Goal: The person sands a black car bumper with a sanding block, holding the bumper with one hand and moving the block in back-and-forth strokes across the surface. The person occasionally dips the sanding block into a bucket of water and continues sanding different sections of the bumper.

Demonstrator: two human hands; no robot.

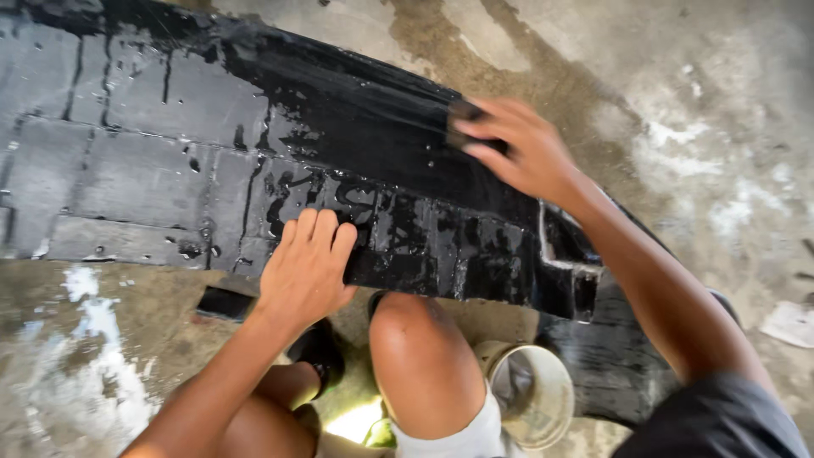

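Observation:
A large black, wet plastic panel (170,161) lies across the concrete floor in front of me. My left hand (307,265) rests flat on its near edge, fingers together and pointing away. My right hand (517,148) presses a small dark pad (465,112), mostly hidden under the fingers, against the panel's upper ridge. The panel's right part is glossy black with water on it; its left part looks dull grey. My bare knee (420,356) is bent just below the panel.
A pale round bucket (532,392) stands by my knee at the bottom. The concrete floor (712,127) is wet, with white suds at right and bottom left. A dark shoe (320,349) sits under the panel's near edge.

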